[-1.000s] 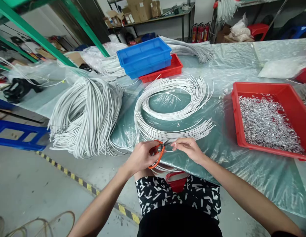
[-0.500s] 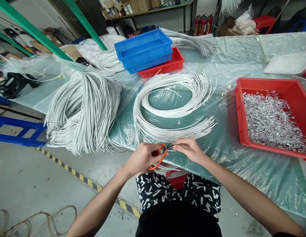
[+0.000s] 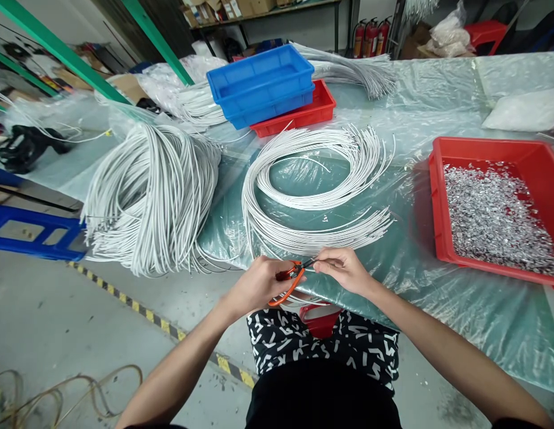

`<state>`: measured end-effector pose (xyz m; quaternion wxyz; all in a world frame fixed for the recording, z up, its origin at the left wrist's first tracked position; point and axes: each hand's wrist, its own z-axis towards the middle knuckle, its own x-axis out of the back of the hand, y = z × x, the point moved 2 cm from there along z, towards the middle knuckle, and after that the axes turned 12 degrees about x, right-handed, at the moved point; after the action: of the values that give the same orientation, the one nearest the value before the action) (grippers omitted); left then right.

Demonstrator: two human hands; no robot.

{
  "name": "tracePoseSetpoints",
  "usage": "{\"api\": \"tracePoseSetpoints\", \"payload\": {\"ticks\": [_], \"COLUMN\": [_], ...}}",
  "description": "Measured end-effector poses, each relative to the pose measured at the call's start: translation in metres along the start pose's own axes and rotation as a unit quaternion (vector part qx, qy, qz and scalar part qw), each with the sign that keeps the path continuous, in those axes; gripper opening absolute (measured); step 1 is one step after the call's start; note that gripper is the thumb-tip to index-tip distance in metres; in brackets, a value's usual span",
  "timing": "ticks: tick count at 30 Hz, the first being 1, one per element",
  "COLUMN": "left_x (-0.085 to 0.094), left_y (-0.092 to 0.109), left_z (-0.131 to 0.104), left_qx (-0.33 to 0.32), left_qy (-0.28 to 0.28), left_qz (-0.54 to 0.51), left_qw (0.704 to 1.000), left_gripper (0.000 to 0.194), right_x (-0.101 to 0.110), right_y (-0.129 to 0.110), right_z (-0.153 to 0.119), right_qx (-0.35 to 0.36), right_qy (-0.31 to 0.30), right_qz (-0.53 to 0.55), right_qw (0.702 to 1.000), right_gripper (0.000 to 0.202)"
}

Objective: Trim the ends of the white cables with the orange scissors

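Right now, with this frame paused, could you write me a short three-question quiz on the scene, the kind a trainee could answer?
1. Where does the red bin of silvery bits stand, as seen from the camera, relative to the looped white cables on the table?
A) To their right
B) To their left
C) Underneath them
2. True or false: the blue trays sit on top of a red tray.
3. Fill in: the left hand grips a tool with ____ handles.

Key: 1 A; 2 true; 3 orange.
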<state>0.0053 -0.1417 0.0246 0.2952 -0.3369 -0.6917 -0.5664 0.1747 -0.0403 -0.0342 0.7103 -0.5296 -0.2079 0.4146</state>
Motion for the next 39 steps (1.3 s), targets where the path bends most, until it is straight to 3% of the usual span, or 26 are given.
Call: {"api": "tracePoseSetpoints", "payload": {"ticks": [6,15,22,27,32,35,39], "left_x": [0.001,-0.003,-0.002,-0.009,-0.019,-0.023,-0.024], "left_y": [0.001,0.007,0.007,0.005,0.004,0.003,0.008], "left_z": [-0.002,-0.005,-0.011,-0.015,-0.019,-0.021,-0.02], "left_qx": [0.003,0.01,0.017,0.05,0.103,0.135,0.137], "left_qy": [-0.012,-0.021,-0.024,-0.014,0.0,0.009,0.022], "left_qz": [-0.014,-0.058,-0.081,-0.086,-0.094,-0.073,-0.062], "left_qw": [1.0,0.998,0.996,0.995,0.99,0.988,0.988], "left_gripper": [0.045,0.043,0.043,0.043,0.046,0.045,0.043], "right_x": [0.001,-0.002,-0.008,-0.012,-0.016,-0.017,-0.017], "right_y": [-0.003,-0.011,-0.016,-0.019,-0.018,-0.018,-0.017], "right_z": [-0.001,-0.003,-0.007,-0.01,-0.012,-0.013,-0.015], "right_qx": [-0.01,0.025,0.059,0.127,0.212,0.231,0.228], "right_qy": [-0.024,-0.004,0.023,0.038,0.055,0.064,0.074], "right_qz": [0.013,-0.006,-0.09,-0.181,-0.289,-0.319,-0.316], "right_qw": [1.0,1.0,0.994,0.974,0.932,0.917,0.918], "right_gripper": [0.026,0.025,0.021,0.021,0.023,0.023,0.021]}}
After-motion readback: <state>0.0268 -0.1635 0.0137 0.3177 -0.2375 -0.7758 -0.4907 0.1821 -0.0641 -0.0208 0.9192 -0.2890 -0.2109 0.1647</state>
